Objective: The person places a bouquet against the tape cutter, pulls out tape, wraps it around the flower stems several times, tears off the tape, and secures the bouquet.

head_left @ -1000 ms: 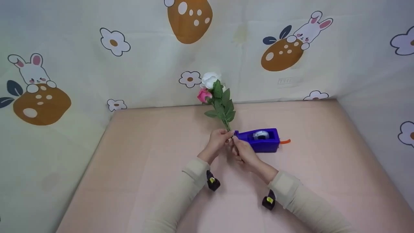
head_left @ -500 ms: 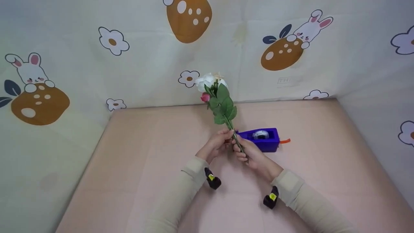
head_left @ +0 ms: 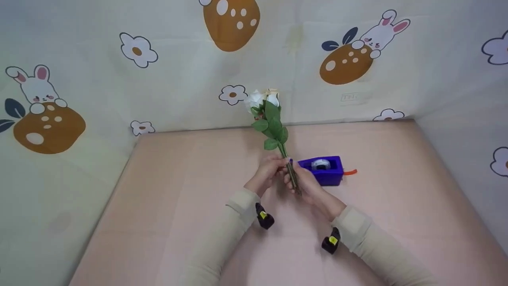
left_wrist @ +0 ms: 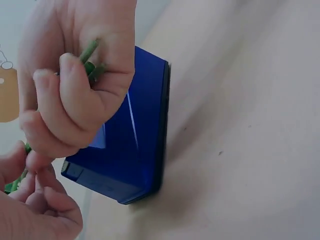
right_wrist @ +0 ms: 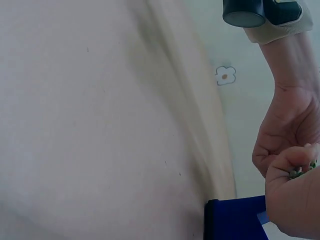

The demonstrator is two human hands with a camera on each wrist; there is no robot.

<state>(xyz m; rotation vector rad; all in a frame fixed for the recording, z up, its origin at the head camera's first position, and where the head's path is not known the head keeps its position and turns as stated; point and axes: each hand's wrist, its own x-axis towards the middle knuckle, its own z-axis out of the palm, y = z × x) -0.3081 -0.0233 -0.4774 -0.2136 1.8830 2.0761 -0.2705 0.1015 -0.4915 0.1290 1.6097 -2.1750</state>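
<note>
A bunch of artificial roses (head_left: 274,119) with white blooms and green leaves is held up over the table in the head view, heads leaning toward the back wall. My left hand (head_left: 270,170) pinches the stems just below the leaves. Lower down, my right hand (head_left: 309,183) grips the same stems with curled fingers. Cut stem ends (left_wrist: 91,52) poke out of the right fist in the left wrist view. Close behind the right hand stands a blue tape dispenser (head_left: 331,178) with a clear roll (head_left: 320,164). In the right wrist view, the hands hide most of the stems.
A short orange strip (head_left: 350,172) sticks out on the right of the dispenser. The pinkish table (head_left: 178,206) meets a printed cloth wall (head_left: 178,91) at the back, with cloth on both sides. A black camera (head_left: 265,219) hangs below the left wrist.
The bunch has turned in the hands: the pink rose at its left is now mostly hidden behind leaves. The stems show more in front of the right fingers. The dispenser stays put.
</note>
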